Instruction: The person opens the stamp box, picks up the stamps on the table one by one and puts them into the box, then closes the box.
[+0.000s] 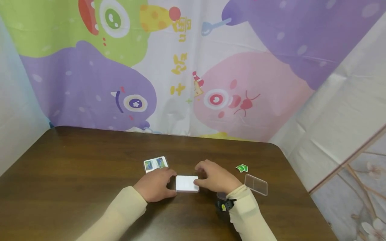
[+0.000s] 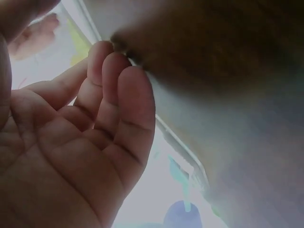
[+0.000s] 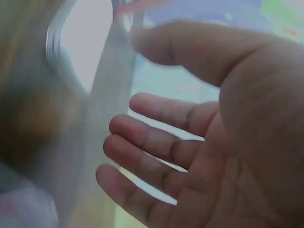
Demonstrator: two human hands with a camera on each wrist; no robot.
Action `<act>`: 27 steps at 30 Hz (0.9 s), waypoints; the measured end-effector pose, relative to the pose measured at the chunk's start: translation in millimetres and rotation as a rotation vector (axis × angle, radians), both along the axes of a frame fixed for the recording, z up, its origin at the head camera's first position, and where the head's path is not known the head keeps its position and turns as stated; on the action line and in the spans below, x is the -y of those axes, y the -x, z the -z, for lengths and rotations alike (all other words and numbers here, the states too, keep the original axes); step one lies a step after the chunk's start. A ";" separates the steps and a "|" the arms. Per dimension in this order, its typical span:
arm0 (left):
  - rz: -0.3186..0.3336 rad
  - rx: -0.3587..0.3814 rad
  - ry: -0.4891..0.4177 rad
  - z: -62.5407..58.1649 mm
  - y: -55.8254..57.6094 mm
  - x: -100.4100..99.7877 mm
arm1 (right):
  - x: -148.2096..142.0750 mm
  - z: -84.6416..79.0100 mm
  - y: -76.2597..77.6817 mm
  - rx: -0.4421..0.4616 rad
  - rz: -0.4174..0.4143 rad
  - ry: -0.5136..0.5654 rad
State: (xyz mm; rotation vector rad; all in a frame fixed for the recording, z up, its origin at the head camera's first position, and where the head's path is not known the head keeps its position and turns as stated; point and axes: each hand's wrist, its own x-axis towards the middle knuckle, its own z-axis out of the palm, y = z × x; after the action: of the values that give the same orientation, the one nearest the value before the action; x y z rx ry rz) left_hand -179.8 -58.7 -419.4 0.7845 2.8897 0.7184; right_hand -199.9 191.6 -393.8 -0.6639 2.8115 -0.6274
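A white rectangular stack in a clear case [image 1: 185, 183] lies flat on the dark wooden table, between the two hands. My left hand [image 1: 156, 184] is at its left end, fingertips by the far corner and thumb by the near one; whether they touch it I cannot tell. In the left wrist view the fingers [image 2: 135, 92] are loosely bent, with nothing seen in the palm. From the right, my right hand [image 1: 218, 177] has its thumb tip at the stack's right edge. The right wrist view shows those fingers [image 3: 142, 147] spread and relaxed, apart from the white stack [image 3: 85, 38].
A clear case with picture cards [image 1: 155, 164] lies behind the left hand. Small green pieces [image 1: 242, 168] and a clear lid [image 1: 256, 184] are to the right. Another clear piece [image 1: 221, 195] shows partly under the right wrist. A cartoon-printed curtain [image 1: 178, 113] hangs behind the table.
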 end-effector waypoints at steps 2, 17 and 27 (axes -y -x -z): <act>-0.017 0.019 -0.001 -1.5 -1.0 1.3 | -17.8 -4.9 0.4 -0.031 0.093 -0.033; -0.025 0.020 0.010 -5.0 0.8 3.2 | -105.7 -4.9 17.6 0.050 0.359 -0.290; -0.006 0.015 0.005 -5.5 -0.9 3.1 | -90.5 3.7 20.4 -0.014 0.332 -0.249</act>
State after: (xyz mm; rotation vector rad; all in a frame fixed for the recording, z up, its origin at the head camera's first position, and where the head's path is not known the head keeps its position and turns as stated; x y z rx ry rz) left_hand -178.9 -61.8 -413.8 0.7672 2.8803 0.7141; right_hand -220.3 282.1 -397.5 -0.1578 2.9676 -0.3098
